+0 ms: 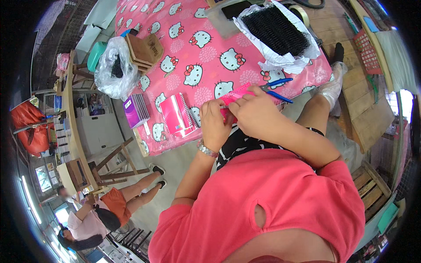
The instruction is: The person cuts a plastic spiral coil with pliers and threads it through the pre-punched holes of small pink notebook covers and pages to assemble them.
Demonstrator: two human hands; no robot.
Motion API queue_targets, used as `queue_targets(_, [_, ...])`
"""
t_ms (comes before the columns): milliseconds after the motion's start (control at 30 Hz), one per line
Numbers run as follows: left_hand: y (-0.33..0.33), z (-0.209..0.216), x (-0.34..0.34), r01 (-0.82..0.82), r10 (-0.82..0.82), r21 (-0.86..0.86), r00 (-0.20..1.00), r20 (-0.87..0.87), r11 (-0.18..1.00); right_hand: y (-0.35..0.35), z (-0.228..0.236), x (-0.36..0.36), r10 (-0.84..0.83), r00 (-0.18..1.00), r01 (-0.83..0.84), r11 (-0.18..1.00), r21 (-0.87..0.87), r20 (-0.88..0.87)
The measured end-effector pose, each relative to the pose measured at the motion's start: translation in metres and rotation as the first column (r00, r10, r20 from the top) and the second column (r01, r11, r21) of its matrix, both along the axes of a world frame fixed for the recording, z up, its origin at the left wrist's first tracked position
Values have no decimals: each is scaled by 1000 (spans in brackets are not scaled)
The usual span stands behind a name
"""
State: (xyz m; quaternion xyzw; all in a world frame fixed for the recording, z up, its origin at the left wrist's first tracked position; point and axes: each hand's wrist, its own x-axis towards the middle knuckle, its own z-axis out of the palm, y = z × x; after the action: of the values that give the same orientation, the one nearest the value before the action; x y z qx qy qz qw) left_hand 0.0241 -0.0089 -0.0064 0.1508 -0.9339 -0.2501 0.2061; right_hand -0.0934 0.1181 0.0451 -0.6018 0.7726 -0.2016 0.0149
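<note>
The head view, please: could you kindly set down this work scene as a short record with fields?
Left hand: fingers on the pink item; bracelet at the wrist (left hand)
Right hand: right hand on the same item
Nearest tool: blue-handled tool, handles spread, beside the right hand
Notebooks: purple one, pink one, both spiral-bound
Far right of table: black coiled strands on white paper
Far left: clear plastic bag
</note>
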Motion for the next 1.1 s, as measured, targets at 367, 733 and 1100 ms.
queue_targets(367, [-27, 2, 11, 27, -26, -14, 999, 43, 1000, -11, -20, -18, 19, 994, -17, 1000, -16, 109])
queue_targets(733, [-24, -4, 10, 41, -52, 302, 998, 26, 952, -27, -12, -7, 65, 991, -94, 959, 268, 115])
queue_targets(1100, [-17, -14, 12, -2, 19, 303, 998, -55, 953, -24, -28, -7, 26, 999, -23, 993, -116, 29])
